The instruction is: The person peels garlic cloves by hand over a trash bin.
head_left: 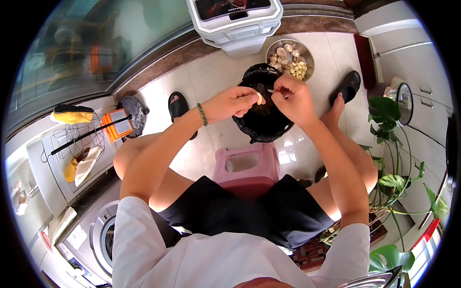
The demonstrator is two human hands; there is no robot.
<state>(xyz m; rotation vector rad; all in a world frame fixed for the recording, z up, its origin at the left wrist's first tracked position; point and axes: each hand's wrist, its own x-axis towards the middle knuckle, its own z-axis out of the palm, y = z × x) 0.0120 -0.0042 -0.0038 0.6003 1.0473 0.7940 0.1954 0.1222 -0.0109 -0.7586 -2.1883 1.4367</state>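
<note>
My left hand (234, 103), with a green bead bracelet at the wrist, pinches a pale garlic clove (260, 99) between thumb and fingertips. Just to its right, my right hand (291, 94) is closed in a pinch, and a small whitish bit, perhaps garlic skin (271, 90), shows at its fingertips. Both hands are above a bin lined with a black bag (261, 132); dark brownish scraps lie inside. Beyond them stands a metal bowl (311, 60) holding whole garlic bulbs (281, 52) and peeled cloves (298, 70).
A pink plastic stool (272, 165) is between my legs. Behind the bin stands a white container (237, 33) with a phone (230, 7) on top. Green plants (386, 113) and cabinets line the right; a wire rack (89, 137) and a washing machine (103, 235) are on the left.
</note>
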